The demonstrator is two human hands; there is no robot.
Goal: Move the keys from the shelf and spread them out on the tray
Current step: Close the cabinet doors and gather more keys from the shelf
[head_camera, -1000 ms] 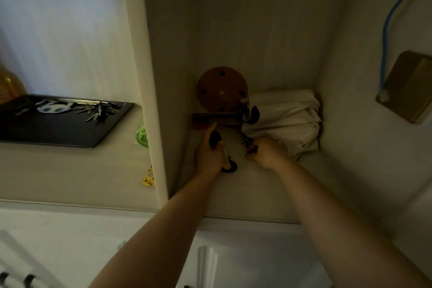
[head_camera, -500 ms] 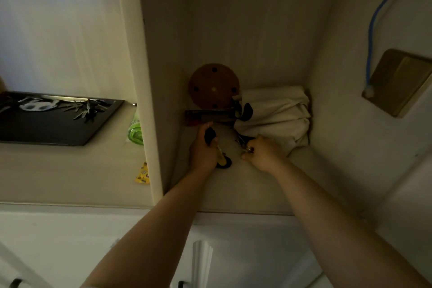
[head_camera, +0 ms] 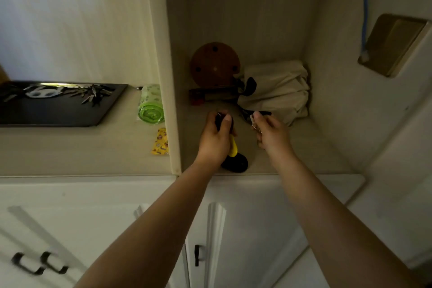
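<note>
Home, shelf alcove (head_camera: pixel 268 147), cabinet doors (head_camera: pixel 245 229)

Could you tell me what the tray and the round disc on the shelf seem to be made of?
Tray: dark and glossy, reflecting light at its far rim, probably lacquered plastic or metal. Round disc: matte reddish brown with dark holes, likely wood or cork.

Green roll (head_camera: pixel 150 106): we see it lying on the counter, just left of the divider panel (head_camera: pixel 161 65).
Yellow packet (head_camera: pixel 160 141): we find it flat on the counter, nearer than the green roll.
Brown disc (head_camera: pixel 214 64): we see it leaning at the far wall.
Cream cloth bag (head_camera: pixel 278 90): bunched in the far right corner.
Blue cable (head_camera: pixel 367 7): runs down to a brass plate (head_camera: pixel 392 44) at right.
Cabinet doors (head_camera: pixel 245 229): we see them below.
</note>
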